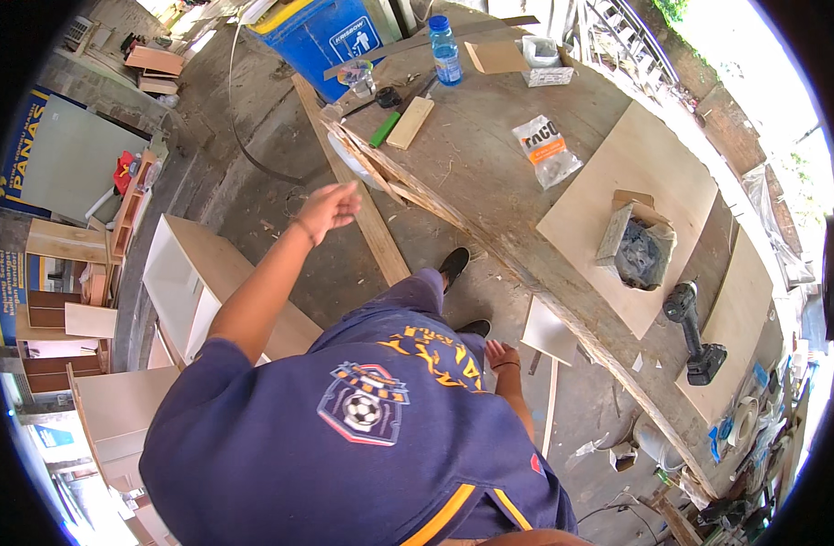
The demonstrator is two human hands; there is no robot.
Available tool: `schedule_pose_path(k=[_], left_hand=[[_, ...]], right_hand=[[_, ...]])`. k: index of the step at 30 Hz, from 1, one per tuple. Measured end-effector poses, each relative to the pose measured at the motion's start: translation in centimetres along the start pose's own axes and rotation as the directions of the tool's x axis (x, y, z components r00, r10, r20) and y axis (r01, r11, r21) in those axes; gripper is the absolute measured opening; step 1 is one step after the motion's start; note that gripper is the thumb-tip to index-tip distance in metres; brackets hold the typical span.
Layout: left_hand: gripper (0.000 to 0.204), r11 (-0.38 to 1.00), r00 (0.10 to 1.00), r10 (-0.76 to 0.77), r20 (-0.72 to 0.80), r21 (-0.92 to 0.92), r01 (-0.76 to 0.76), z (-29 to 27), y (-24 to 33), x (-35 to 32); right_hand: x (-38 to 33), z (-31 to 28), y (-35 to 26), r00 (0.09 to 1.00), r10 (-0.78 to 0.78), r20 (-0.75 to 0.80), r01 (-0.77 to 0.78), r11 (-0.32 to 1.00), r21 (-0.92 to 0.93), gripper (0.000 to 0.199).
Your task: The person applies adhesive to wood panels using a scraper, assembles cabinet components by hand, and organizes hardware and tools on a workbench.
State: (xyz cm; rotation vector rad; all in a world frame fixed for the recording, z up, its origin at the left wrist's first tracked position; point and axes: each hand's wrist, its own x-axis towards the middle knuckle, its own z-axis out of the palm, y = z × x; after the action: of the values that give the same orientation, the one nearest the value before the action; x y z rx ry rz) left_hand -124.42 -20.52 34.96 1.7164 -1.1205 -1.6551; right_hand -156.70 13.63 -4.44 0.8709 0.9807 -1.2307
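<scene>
Head view. We see the left hand [328,209] raised at the end of an outstretched arm, its fingers [348,194] loosely apart and lightly curled, holding nothing and touching nothing. The forearm runs from the blue sleeve up and to the right, and the fingertips point toward the near corner of the worktop [490,155]. Nearest the hand lies a long plank [362,196], leaning from the worktop edge down to the floor; its long axis runs from upper left to lower right, passing just beside the hand.

The right hand [500,356] hangs low beside the body, fingers slightly spread and empty, near a white panel [549,332] that stands under the worktop edge; we cannot tell whether they touch.

On the worktop we note a plywood sheet [617,173] carrying an open box [637,246], a drill [694,332] lying beside it, a plastic bag [546,150] and a bottle [445,50] at the far end.
</scene>
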Motion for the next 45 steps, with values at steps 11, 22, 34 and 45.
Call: schedule_pose_path(k=[11, 22, 34, 45], left_hand=[[0.042, 0.294, 0.896, 0.443, -0.004, 0.945, -0.141, 3.9, 2.4, 24.2], [0.028, 0.918, 0.947, 0.283, 0.154, 0.242, -0.314, 1.8, 8.7, 22.4], [0.032, 0.713, 0.820, 0.387, 0.421, 0.428, -0.556, 0.8, 27.1, 37.5], [0.034, -0.109, 0.706, 0.379, 0.598, 0.786, -0.608, 6.8, 26.7, 53.9]], right_hand=[[-9.4, 4.1, 0.6, 0.924, -0.345, -0.162, 0.281, 0.904, -0.322, 0.046], [2.7, -4.2, 3.0, 0.921, -0.365, -0.138, 0.349, 0.929, -0.123, 0.049], [-0.3, 10.4, 2.2, 0.889, -0.375, -0.262, 0.306, 0.914, -0.267, 0.045], [-3.1, 8.5, 7.7, 0.796, -0.484, -0.363, 0.428, 0.875, -0.228, 0.043]])
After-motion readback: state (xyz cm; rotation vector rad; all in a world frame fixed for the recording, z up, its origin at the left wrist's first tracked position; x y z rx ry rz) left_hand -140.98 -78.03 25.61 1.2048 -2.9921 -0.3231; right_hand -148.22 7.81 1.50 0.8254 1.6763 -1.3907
